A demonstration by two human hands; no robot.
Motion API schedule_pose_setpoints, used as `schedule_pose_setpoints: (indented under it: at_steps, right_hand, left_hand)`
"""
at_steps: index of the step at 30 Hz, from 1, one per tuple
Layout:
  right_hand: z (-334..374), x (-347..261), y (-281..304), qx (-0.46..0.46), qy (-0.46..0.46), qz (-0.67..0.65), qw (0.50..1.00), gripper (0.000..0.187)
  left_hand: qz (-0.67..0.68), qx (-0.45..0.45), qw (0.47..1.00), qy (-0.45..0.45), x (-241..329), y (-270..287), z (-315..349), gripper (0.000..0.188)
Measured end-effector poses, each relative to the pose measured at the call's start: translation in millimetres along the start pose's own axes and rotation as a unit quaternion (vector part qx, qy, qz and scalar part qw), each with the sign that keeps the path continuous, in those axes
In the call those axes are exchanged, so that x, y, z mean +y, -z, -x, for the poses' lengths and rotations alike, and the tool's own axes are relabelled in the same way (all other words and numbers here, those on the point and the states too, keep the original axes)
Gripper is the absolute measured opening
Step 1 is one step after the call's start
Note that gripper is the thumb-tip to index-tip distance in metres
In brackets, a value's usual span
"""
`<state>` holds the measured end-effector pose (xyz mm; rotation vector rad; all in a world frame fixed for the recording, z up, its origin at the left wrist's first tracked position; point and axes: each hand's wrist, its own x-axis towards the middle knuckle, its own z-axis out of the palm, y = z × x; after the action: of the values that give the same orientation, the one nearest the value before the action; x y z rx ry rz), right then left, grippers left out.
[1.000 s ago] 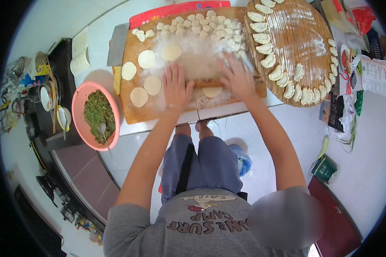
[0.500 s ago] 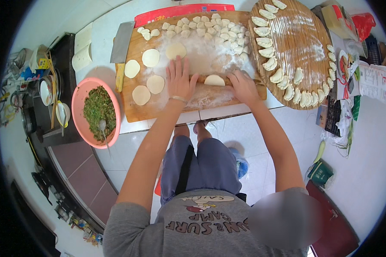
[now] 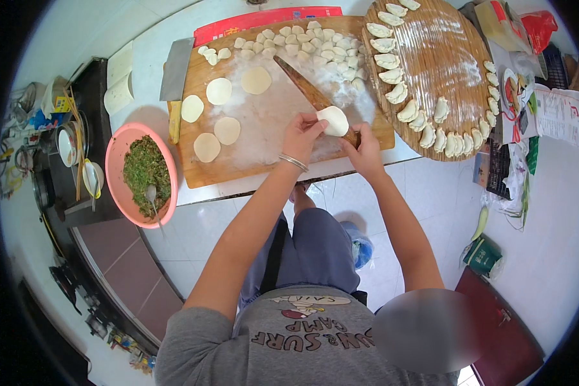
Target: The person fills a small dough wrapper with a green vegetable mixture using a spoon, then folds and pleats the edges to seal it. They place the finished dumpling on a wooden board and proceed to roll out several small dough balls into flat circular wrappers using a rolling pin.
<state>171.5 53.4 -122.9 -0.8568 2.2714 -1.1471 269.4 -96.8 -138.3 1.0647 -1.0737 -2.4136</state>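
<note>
My left hand (image 3: 302, 134) pinches a flat round dough wrapper (image 3: 334, 120) just above the floured wooden board (image 3: 238, 168). My right hand (image 3: 365, 149) is closed around the near end of a thin wooden rolling pin (image 3: 305, 87), which lies slanted across the board. Several finished round wrappers (image 3: 219, 91) lie on the board's left half. Small cut dough pieces (image 3: 302, 40) are heaped along its far edge.
A round wooden tray (image 3: 453, 51) to the right holds folded dumplings (image 3: 406, 110) around its rim. A pink bowl (image 3: 116, 154) of green filling with a spoon stands left of the board. A cleaver (image 3: 176, 67) lies at the board's far left corner. Clutter fills the right counter.
Both hands were pressing down on the board, rolling dough. Now my left hand has lifted a wrapper and my right hand holds the pin's end, the pin swung to a slant.
</note>
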Motion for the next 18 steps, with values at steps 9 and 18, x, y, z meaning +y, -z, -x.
schedule_pose_setpoints:
  at_steps: [9,18]
  right_hand:
    - [2.2,9.2,6.6,0.169,0.066,0.308,0.934,0.033]
    - [2.6,8.3,7.5,0.144,0.084,0.227,0.959,0.033]
  left_hand:
    - [-0.319,0.089,0.943,-0.015,2.6,34.9,-11.3,0.021]
    - [-0.480,0.095,0.867,-0.089,7.9,49.2,-13.5,0.022]
